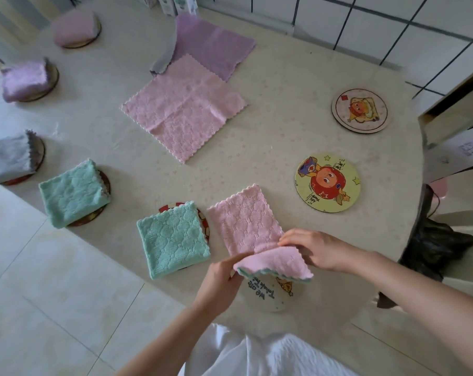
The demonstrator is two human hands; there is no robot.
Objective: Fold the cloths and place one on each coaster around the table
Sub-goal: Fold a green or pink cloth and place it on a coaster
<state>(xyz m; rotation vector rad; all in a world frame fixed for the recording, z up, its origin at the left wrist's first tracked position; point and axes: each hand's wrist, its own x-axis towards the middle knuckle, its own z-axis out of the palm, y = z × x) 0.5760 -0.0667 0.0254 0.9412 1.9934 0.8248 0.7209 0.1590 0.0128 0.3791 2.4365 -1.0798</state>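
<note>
Head view: the pink cloth (246, 221) lies at the near middle of the table (284, 77), its near end lifted over the lettered coaster (267, 295). The left hand (224, 278) pinches the raised flap's left corner with curled fingers, and the right hand (316, 249) pinches its right side at the fingertips. If one pinch slips, the fold will likely land skewed with uneven scalloped edges. A drag could also nudge the coaster towards the near rim, or bump the teal cloth (173, 237) just to the left.

Low in the frame, the left hand (221, 278) and right hand (315, 249) pinch a pink cloth (253, 234), folding its near edge over a lettered coaster (267, 294) on the table (284, 77).
</note>
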